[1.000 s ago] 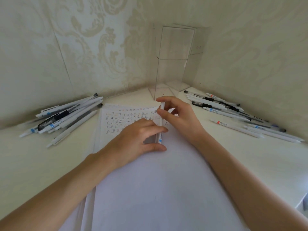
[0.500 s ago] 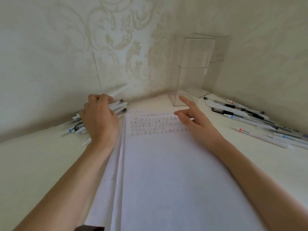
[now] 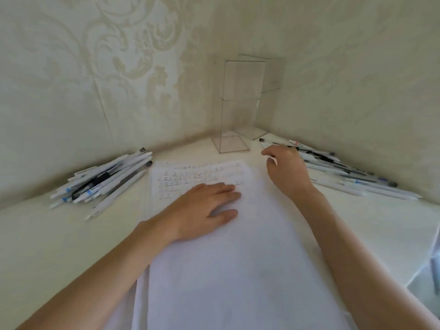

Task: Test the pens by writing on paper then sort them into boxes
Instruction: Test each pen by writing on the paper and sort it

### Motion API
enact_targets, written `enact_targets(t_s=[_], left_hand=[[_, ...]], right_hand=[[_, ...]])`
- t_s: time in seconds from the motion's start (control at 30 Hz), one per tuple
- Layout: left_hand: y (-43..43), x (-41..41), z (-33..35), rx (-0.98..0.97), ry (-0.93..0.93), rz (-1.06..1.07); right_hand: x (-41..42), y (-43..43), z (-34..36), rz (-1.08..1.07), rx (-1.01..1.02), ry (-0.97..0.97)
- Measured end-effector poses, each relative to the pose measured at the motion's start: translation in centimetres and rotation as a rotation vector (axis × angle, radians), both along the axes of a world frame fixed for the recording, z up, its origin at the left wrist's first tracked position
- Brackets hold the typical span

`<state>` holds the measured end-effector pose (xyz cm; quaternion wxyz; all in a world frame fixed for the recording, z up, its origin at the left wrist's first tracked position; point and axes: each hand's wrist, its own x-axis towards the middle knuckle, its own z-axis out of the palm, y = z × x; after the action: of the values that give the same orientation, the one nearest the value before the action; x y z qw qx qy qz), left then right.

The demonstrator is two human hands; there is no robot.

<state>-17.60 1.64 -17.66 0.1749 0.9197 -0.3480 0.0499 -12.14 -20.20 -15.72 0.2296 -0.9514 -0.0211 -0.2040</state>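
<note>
Cream surface point(image 3: 35, 234) across whole lower frame, wall corner at upper centre. Centre to bottom of frame: paper point(image 3: 238, 270), rows of test marks near top edge only. Upper centre, in the corner: clear boxes point(image 3: 240, 103), upright, nothing seen inside, so sorting into them judged not yet begun. Mid left: left pen pile point(image 3: 102, 182), heaped just beside paper's edge. Mid right: right pen pile point(image 3: 345, 172), fanned along the wall.

Changed in last sec: no more pen held over the sheet by both hands. Approx half a sec ago left hand was on the mid-left heap, so prob. one pen tested & put aside there.

Now left hand point(image 3: 204, 206) back at centre, flat on paper, fingers straight, holding nothing, pinning the sheet. Right hand point(image 3: 285, 170) gone off the sheet to right of centre, fingers curled down over near ends of right pen pile, touching it. Pinching a pen or not: can't tell, too blurred. Prob. next pen being fetched for its test.
</note>
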Motion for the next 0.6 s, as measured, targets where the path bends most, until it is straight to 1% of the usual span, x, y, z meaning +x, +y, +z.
enact_targets(t_s=[0.03, 0.1, 0.13, 0.2, 0.27, 0.33, 0.4, 0.47, 0.6], left_hand=[[-0.1, 0.0, -0.3, 0.050, 0.036, 0.001], [0.0, 0.1, -0.3, 0.046, 0.027, 0.013], [0.0, 0.1, -0.2, 0.041, 0.012, 0.011], [0.0, 0.5, -0.4, 0.040, -0.008, -0.005], [0.0, 0.6, -0.6, 0.035, 0.003, -0.010], [0.0, 0.6, -0.7, 0.023, 0.015, -0.017], [0.0, 0.6, -0.7, 0.011, 0.006, -0.028], [0.0, 0.6, -0.8, -0.006, -0.001, -0.034], [0.1, 0.5, -0.8, -0.088, -0.030, -0.001]], right_hand=[[0.0, -1.1, 0.4, -0.116, -0.036, 0.026], [-0.4, -3.0, 1.3, -0.301, -0.061, 0.105], [-0.7, -3.7, 1.6, -0.355, -0.067, 0.155], [-1.1, -4.7, 1.8, -0.388, -0.083, 0.285], [-1.1, -5.3, 1.5, -0.369, -0.122, 0.412], [-0.7, -5.5, 1.0, -0.372, -0.155, 0.443], [-0.3, -5.5, 0.5, -0.375, -0.189, 0.408], [0.1, -5.1, 0.1, -0.294, -0.175, 0.316], [-0.8, -2.5, 0.8, 0.116, 0.134, 0.049]])
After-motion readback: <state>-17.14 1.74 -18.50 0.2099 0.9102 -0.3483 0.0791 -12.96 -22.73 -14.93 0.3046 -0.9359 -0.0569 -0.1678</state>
